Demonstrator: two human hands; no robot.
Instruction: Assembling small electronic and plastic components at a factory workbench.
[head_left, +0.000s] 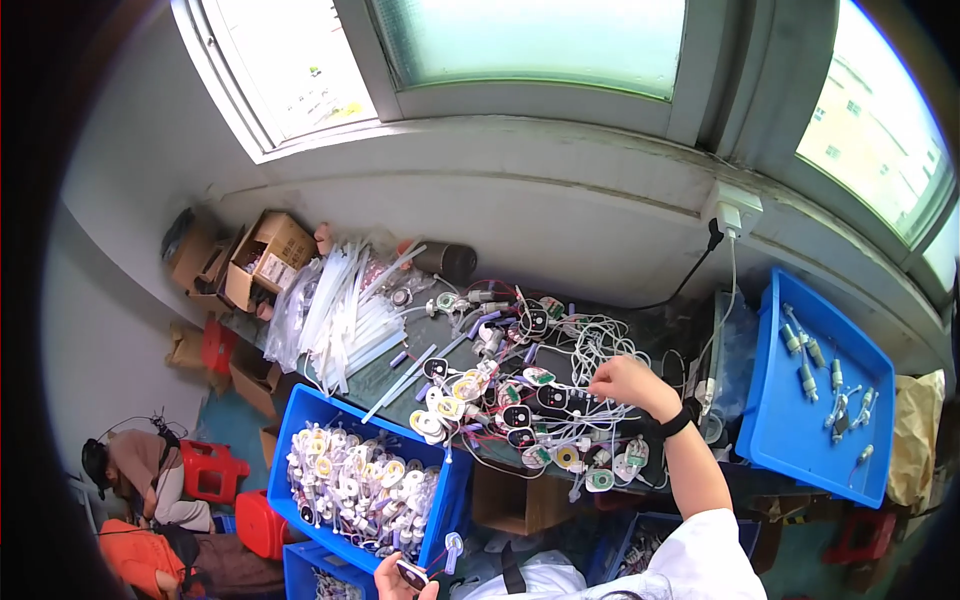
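Observation:
At the lower edge, my left hand grips a small white oval device with a black face. Next to it is a clear and purplish part, seemingly joined by a thin wire. My right hand, a black band on its wrist, is over the table at the edge of a tangle of white cables. Its fingers are curled together, and what they hold, if anything, cannot be made out. Left of it lie several more black-faced devices, with green circuit boards and round white parts among them.
A blue bin full of white parts stands at the table's near left. Clear plastic strips and cardboard boxes lie farther left. On the right is a blue tray with several parts. Two people are at lower left near red stools.

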